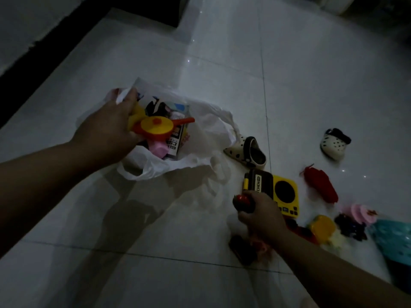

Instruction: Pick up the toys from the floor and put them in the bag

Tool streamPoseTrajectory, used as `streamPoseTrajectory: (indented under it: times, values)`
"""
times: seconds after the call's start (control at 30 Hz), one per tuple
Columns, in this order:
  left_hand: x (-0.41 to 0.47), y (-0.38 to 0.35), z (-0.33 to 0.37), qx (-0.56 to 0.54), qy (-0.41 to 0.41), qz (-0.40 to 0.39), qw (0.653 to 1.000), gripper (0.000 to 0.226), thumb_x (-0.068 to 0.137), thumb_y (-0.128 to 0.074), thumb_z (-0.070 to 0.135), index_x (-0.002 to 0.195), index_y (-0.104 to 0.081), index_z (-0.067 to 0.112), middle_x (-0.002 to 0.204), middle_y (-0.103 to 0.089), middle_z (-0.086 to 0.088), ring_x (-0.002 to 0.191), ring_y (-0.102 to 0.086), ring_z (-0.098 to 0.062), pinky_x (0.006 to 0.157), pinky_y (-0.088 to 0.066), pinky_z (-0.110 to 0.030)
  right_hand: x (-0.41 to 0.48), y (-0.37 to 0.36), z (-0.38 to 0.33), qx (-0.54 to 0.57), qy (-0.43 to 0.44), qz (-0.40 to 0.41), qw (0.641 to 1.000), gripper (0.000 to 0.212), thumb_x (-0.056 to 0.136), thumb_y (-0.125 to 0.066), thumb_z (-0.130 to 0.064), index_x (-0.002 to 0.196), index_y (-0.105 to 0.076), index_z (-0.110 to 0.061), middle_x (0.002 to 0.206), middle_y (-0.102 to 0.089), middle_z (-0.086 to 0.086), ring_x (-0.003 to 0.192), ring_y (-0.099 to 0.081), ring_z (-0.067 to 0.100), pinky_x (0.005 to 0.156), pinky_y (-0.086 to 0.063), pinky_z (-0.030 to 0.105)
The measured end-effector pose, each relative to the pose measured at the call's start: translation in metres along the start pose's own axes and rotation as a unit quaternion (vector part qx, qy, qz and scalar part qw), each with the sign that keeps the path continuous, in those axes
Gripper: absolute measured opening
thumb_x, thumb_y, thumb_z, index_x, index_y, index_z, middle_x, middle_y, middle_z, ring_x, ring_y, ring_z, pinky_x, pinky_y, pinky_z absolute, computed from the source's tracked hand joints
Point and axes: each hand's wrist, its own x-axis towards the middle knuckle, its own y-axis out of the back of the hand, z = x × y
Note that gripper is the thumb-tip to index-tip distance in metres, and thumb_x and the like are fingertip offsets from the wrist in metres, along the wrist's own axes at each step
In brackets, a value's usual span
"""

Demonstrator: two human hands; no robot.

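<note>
A white plastic bag (200,138) lies open on the tiled floor, with a printed box and pink pieces inside. My left hand (109,132) is over its mouth, gripping a yellow and orange toy pot (156,127) with an orange handle, and touching the bag's rim. My right hand (260,212) is low near the floor, closed around a small red and dark toy (242,202). Just beyond it lies a yellow and black toy stove (280,192). A red toy (320,185), a yellow toy (323,227), a pink toy (362,213) and dark toys (351,226) lie to the right.
Two small white spotted clogs (246,153) (333,144) lie on the floor right of the bag. A teal perforated object (395,238) sits at the right edge. A dark object (241,250) lies under my right wrist. A dark wall base runs along the upper left.
</note>
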Motion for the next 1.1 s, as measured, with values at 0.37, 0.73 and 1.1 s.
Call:
streamPoseTrajectory:
  times: [0.37, 0.73, 1.1]
  values:
    - [0.001, 0.001, -0.001, 0.005, -0.001, -0.008, 1.0, 0.084, 0.083, -0.061, 0.015, 0.151, -0.012, 0.02, 0.154, -0.024, -0.015, 0.133, -0.036, -0.033, 0.101, -0.036, -0.041, -0.053, -0.047, 0.016, -0.311, 0.132, -0.195, 0.921, 0.06, 0.069, -0.062, -0.064, 0.117, -0.053, -0.029, 0.115, -0.058, 0.007, 0.108, -0.057, 0.03, 0.107, -0.014, 0.057]
    - [0.003, 0.0, -0.005, -0.002, -0.01, -0.009, 1.0, 0.082, 0.085, -0.056, 0.012, 0.151, -0.008, 0.022, 0.155, -0.026, -0.008, 0.125, -0.046, -0.029, 0.088, -0.043, -0.035, -0.025, 0.005, -0.083, 0.182, 0.061, -0.043, 0.98, 0.042, 0.077, -0.072, -0.017, 0.105, -0.045, -0.033, 0.098, -0.051, -0.011, 0.087, -0.052, 0.005, 0.074, -0.046, 0.016]
    - [0.013, -0.008, -0.012, 0.009, -0.011, 0.014, 1.0, 0.087, 0.086, -0.062, 0.015, 0.151, -0.005, 0.025, 0.154, -0.029, -0.004, 0.115, -0.052, -0.016, 0.077, -0.038, -0.02, 0.068, 0.045, -0.265, 0.386, 0.055, -0.276, 0.879, 0.038, 0.091, -0.058, -0.01, 0.128, -0.05, -0.012, 0.117, -0.061, 0.014, 0.102, -0.063, 0.027, 0.08, -0.056, 0.038]
